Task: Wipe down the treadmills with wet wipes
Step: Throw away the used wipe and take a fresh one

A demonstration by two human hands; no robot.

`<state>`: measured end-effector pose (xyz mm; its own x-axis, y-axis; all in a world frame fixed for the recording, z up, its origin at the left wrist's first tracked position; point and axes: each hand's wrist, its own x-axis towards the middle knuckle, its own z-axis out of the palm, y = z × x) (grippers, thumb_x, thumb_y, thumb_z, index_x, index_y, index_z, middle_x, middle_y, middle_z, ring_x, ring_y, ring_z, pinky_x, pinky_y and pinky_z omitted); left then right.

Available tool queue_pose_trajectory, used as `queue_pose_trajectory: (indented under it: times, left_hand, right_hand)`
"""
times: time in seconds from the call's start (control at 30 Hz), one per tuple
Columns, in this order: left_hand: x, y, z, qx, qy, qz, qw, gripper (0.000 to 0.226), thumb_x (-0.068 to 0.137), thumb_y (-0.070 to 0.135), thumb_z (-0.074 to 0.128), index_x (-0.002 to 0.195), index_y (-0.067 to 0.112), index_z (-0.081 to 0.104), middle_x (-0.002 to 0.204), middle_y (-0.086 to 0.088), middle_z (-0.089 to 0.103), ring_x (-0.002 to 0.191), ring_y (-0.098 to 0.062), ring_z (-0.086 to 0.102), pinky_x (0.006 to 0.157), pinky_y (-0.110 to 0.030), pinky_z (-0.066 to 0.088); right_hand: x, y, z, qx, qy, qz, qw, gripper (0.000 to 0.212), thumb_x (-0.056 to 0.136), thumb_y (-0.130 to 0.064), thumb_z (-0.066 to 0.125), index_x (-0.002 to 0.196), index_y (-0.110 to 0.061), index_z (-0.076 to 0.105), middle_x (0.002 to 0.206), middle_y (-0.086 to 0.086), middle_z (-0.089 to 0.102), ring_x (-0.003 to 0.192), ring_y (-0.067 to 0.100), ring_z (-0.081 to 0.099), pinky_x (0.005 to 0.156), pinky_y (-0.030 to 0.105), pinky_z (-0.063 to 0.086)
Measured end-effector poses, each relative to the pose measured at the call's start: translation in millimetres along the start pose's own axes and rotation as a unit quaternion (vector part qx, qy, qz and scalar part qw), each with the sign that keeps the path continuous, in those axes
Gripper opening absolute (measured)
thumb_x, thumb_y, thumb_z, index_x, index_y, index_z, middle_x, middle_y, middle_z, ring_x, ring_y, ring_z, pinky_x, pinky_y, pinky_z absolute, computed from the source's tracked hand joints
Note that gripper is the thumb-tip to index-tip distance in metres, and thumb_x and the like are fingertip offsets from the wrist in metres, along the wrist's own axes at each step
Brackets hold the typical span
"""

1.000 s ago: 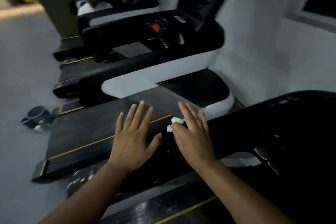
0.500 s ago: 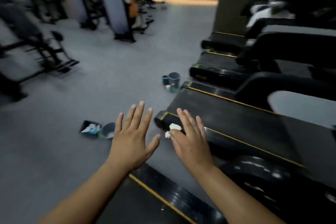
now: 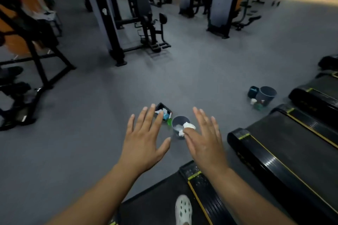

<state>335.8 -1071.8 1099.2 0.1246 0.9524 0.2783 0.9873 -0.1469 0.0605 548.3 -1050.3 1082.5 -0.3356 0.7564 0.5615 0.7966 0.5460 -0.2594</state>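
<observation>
My foot in a white perforated clog (image 3: pixel 183 209) stands on the dark deck of the nearest treadmill (image 3: pixel 155 204), close to its rear end, where a yellow line runs along the side rail. Both my bare forearms reach forward over that end and over the grey floor (image 3: pixel 82 142). My left hand (image 3: pixel 144 144) hovers palm down with its fingers straight and spread apart, holding nothing. My right hand (image 3: pixel 206 144) is just beside it, fingers straight and close together, while the thumb pinches a crumpled white wet wipe (image 3: pixel 189 125) against the hand's inner edge.

Just past my fingertips a small grey bin (image 3: pixel 174 121) sits on the floor with white wads inside it. A green bottle (image 3: pixel 169 122) lies next to it, and beside that a black box (image 3: pixel 161 105) holds pale packets, partly hidden by my left fingers. To my right lies a second treadmill (image 3: pixel 283 151), with a third treadmill (image 3: pixel 314 97) beyond it. Off the end of the third stand another grey bin (image 3: pixel 267 95) and a dark blue container (image 3: pixel 253 91). Farther back, black weight machines (image 3: pixel 144 23) stand in the dim hall.
</observation>
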Motion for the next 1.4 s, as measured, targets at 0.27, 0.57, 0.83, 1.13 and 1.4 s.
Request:
queue_pose_trajectory:
  times: [0.27, 0.57, 0.83, 1.13, 1.4]
  left_hand:
    - [115, -81, 77, 0.012, -0.021, -0.023, 0.999, 0.079, 0.096, 0.065, 0.031, 0.162, 0.023, 0.021, 0.170, -0.002, 0.007, 0.157, -0.023, 0.007, 0.124, -0.049, 0.004]
    - [265, -169, 127, -0.001, -0.026, -0.018, 0.999, 0.080, 0.095, 0.066, 0.031, 0.162, 0.024, 0.019, 0.170, -0.002, 0.008, 0.157, -0.022, 0.007, 0.124, -0.051, 0.007]
    - [378, -257, 252, -0.044, -0.019, 0.077, 0.996, 0.079, 0.095, 0.066, 0.032, 0.161, 0.025, 0.019, 0.170, -0.003, 0.011, 0.156, -0.024, 0.011, 0.123, -0.050, 0.007]
    - [417, -377, 441, -0.114, -0.045, 0.166, 0.978, 0.077, 0.090, 0.060, 0.044, 0.156, 0.024, 0.027, 0.166, -0.007, 0.025, 0.152, -0.029, 0.024, 0.119, -0.055, 0.020]
    - [499, -381, 482, -0.117, -0.100, 0.253, 0.955, 0.081, 0.089, 0.063, 0.038, 0.159, 0.023, 0.027, 0.169, -0.004, 0.017, 0.155, -0.024, 0.014, 0.123, -0.048, 0.010]
  right_hand:
    - [108, 49, 125, 0.019, -0.018, -0.006, 1.000, 0.014, 0.089, -0.012, 0.075, 0.094, -0.022, 0.067, 0.161, 0.010, 0.031, 0.152, 0.027, 0.026, 0.125, 0.049, 0.014]
    - [247, 93, 228, 0.028, 0.007, -0.007, 1.000, 0.008, 0.092, -0.009, 0.071, 0.090, -0.014, 0.065, 0.154, 0.016, 0.042, 0.145, 0.033, 0.037, 0.115, 0.059, 0.031]
    - [299, 138, 376, -0.042, 0.039, 0.025, 0.998, 0.002, 0.091, -0.015, 0.071, 0.091, -0.014, 0.069, 0.154, 0.019, 0.042, 0.145, 0.035, 0.038, 0.114, 0.055, 0.035]
    - [304, 141, 590, -0.090, 0.077, 0.162, 0.980, 0.011, 0.095, -0.019, 0.060, 0.095, -0.013, 0.068, 0.154, 0.019, 0.043, 0.144, 0.036, 0.038, 0.114, 0.059, 0.031]
    - [308, 162, 614, -0.117, 0.025, 0.261, 0.958, 0.011, 0.087, -0.012, 0.075, 0.095, -0.011, 0.067, 0.154, 0.019, 0.042, 0.143, 0.039, 0.040, 0.114, 0.061, 0.032]
